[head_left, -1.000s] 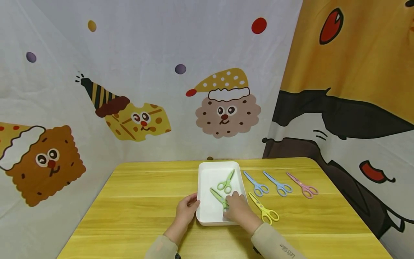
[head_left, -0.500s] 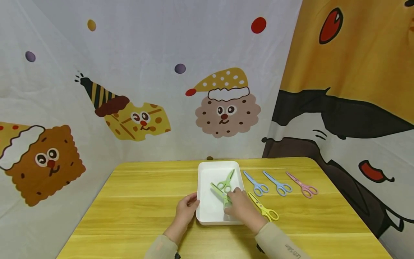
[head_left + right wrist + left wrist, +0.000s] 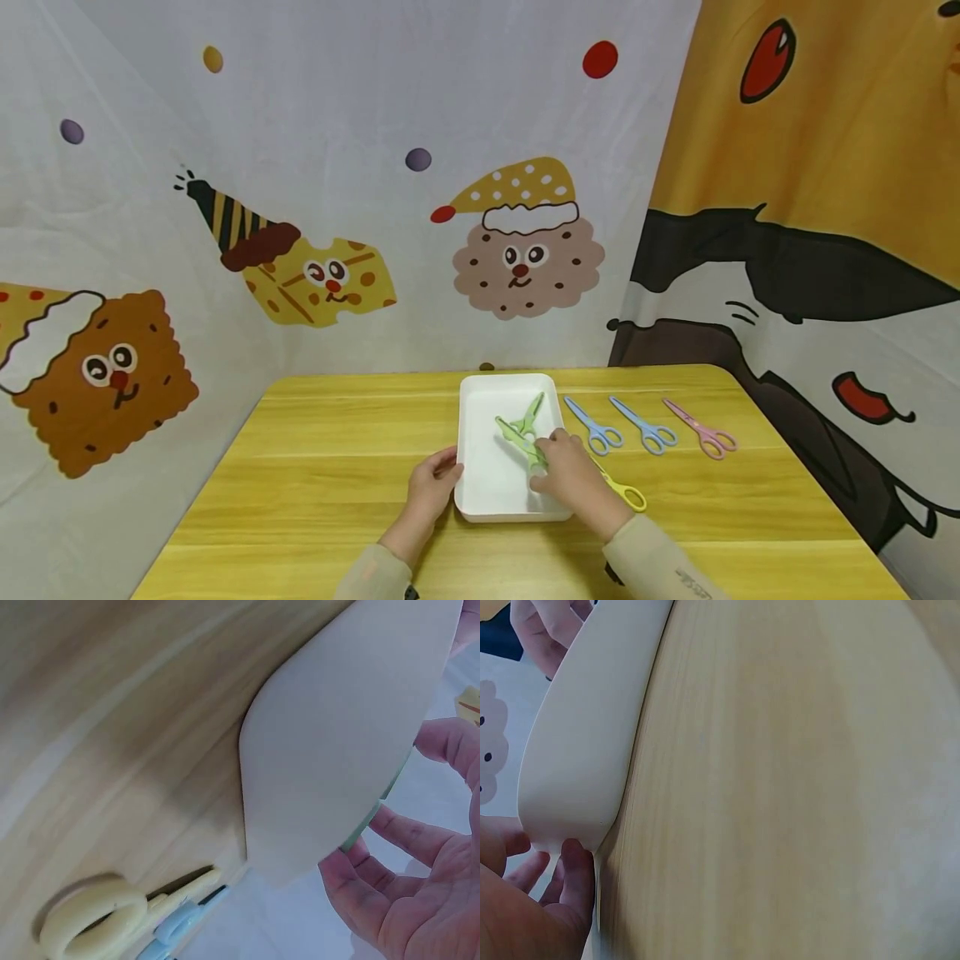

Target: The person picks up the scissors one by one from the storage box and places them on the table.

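My right hand (image 3: 568,472) pinches a pair of light green scissors (image 3: 519,435) by the handle end, over the white tray (image 3: 487,502). The blades point up and left and overlap a second pair of green scissors (image 3: 533,410) lying in the tray. A strip of the held green scissors (image 3: 361,829) shows past the tray wall in the right wrist view, between thumb and fingers. At the tray's left side, my left hand (image 3: 433,486) holds the wall; its curled fingers (image 3: 577,874) touch the tray's end in the left wrist view.
To the right of the tray lie yellow scissors (image 3: 628,495), partly behind the right hand, two blue pairs (image 3: 597,431) and pink scissors (image 3: 705,432). The wooden table (image 3: 337,433) meets a cartoon-printed cloth (image 3: 360,100) at its back edge.
My right hand has shifted right and slightly away from me, carrying the green scissors, whose blades now cross the other green pair. The left hand and tray stay put.
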{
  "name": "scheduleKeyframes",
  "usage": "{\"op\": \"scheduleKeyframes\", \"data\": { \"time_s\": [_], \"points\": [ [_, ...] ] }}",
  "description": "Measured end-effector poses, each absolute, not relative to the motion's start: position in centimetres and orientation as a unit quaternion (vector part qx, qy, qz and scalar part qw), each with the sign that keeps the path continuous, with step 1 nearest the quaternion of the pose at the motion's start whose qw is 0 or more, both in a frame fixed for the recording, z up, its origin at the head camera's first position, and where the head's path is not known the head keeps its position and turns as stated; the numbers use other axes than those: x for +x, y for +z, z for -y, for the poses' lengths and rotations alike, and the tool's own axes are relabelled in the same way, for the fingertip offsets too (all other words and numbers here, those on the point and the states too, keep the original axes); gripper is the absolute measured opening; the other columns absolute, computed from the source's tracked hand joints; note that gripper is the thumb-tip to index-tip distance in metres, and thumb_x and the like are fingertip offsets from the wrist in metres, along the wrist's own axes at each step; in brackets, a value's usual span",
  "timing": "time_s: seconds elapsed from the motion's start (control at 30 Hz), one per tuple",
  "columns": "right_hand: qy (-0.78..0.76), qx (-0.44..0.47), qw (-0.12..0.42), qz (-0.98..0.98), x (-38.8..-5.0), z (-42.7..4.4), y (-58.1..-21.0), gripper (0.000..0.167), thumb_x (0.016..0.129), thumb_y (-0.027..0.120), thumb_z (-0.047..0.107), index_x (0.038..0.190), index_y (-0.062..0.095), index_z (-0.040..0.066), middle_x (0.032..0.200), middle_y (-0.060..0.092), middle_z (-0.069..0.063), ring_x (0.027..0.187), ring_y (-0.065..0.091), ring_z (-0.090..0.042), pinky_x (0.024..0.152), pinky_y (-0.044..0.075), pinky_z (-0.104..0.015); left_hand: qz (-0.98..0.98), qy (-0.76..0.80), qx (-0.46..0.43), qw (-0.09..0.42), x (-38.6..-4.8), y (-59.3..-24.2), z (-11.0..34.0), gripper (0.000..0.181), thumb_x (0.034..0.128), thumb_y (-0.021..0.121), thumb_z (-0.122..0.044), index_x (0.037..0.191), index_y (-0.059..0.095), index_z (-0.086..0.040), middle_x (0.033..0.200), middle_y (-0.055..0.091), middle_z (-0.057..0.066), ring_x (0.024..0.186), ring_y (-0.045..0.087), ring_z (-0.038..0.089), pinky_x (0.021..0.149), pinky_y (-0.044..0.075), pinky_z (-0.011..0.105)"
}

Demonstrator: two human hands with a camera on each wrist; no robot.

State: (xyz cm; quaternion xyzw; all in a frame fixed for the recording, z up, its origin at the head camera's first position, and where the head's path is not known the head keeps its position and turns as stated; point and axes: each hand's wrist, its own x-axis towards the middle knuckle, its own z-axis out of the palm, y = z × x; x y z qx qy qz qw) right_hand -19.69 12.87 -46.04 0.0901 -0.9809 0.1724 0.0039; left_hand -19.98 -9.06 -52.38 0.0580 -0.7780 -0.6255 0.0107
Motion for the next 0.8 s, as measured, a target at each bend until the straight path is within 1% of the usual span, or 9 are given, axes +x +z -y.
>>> {"op": "scheduleKeyframes", "data": {
  "time_s": [0.17, 0.37, 0.63, 0.73, 0.8],
  "points": [
    [0.166, 0.091, 0.007, 0.982, -19.7, -13.5, -45.9, 0.053, 0.066, 0.079, 0.026, 0.113, 0.066, 0.005, 0.102, 0.056, -0.012, 0.086, 0.049, -0.025, 0.069, 0.047, -0.037, 0.775, -0.629, 0.054, 0.009, -19.9, -52.4, 9.1, 0.035, 0.0889, 0.063, -0.007, 0.122, 0.059, 0.005, 0.116, 0.063, 0.021, 0.105, 0.062, 0.030, 0.088, 0.055, 0.033],
    [0.179, 0.087, 0.008, 0.980, -19.7, -14.1, -45.7, 0.054, 0.067, 0.079, 0.026, 0.115, 0.065, 0.004, 0.110, 0.056, -0.016, 0.090, 0.051, -0.027, 0.068, 0.049, -0.039, 0.777, -0.626, 0.056, 0.010, -20.0, -52.5, 9.1, 0.035, 0.0891, 0.063, -0.007, 0.122, 0.060, 0.004, 0.115, 0.064, 0.021, 0.105, 0.062, 0.029, 0.087, 0.055, 0.033],
    [0.189, 0.088, 0.026, 0.978, -19.6, -15.3, -45.4, 0.054, 0.066, 0.078, 0.025, 0.113, 0.065, 0.002, 0.108, 0.057, -0.016, 0.090, 0.052, -0.027, 0.070, 0.050, -0.039, 0.776, -0.628, 0.060, 0.007, -20.0, -52.5, 9.1, 0.034, 0.0892, 0.062, -0.007, 0.122, 0.060, 0.003, 0.115, 0.063, 0.020, 0.105, 0.061, 0.029, 0.088, 0.055, 0.034],
    [0.190, 0.089, 0.030, 0.977, -19.5, -15.8, -45.2, 0.053, 0.066, 0.078, 0.024, 0.113, 0.065, 0.002, 0.107, 0.057, -0.016, 0.089, 0.053, -0.028, 0.068, 0.049, -0.038, 0.774, -0.630, 0.060, 0.004, -20.0, -52.5, 9.1, 0.034, 0.0892, 0.062, -0.006, 0.122, 0.060, 0.003, 0.115, 0.063, 0.020, 0.105, 0.061, 0.029, 0.088, 0.054, 0.034],
    [0.191, 0.086, 0.029, 0.977, -19.5, -16.2, -45.1, 0.053, 0.066, 0.077, 0.024, 0.113, 0.065, 0.001, 0.109, 0.057, -0.018, 0.090, 0.053, -0.030, 0.068, 0.049, -0.039, 0.774, -0.630, 0.059, 0.004, -19.9, -52.5, 9.1, 0.034, 0.0893, 0.062, -0.006, 0.122, 0.060, 0.003, 0.115, 0.063, 0.020, 0.105, 0.061, 0.029, 0.088, 0.055, 0.034]
  ]
}}
